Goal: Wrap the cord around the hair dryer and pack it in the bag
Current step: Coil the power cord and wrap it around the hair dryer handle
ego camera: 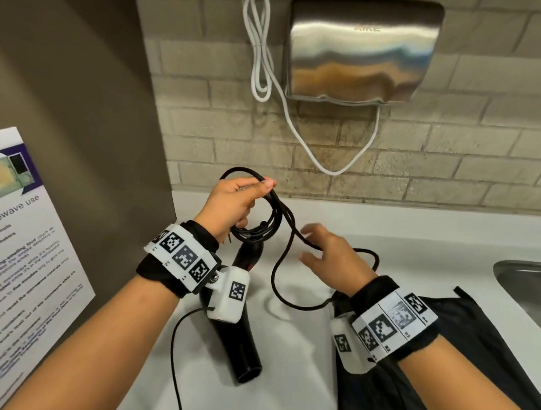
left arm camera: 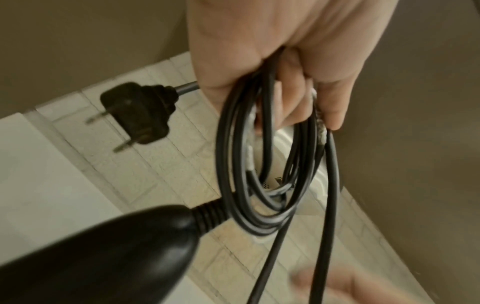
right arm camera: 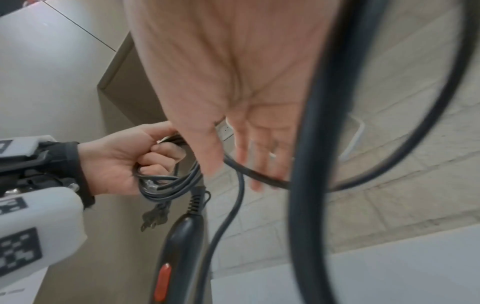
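Note:
A black hair dryer (ego camera: 237, 346) lies on the white counter (ego camera: 421, 228), nozzle toward me, handle (right arm camera: 179, 246) with a red switch pointing at the wall. My left hand (ego camera: 240, 199) grips several coiled loops of its black cord (left arm camera: 259, 164) above the handle; the plug (left arm camera: 137, 113) hangs free beside the palm. My right hand (ego camera: 329, 253) is to the right with straight fingers, and a loose length of cord (ego camera: 277, 269) runs across them and sags to the counter. The black bag (ego camera: 475, 363) lies flat under my right wrist.
A steel hand dryer (ego camera: 363, 51) and its white cable (ego camera: 260, 60) hang on the brick wall behind. A steel sink (ego camera: 532, 287) sits at the right edge. A brown panel carrying a printed sign (ego camera: 14, 235) closes off the left.

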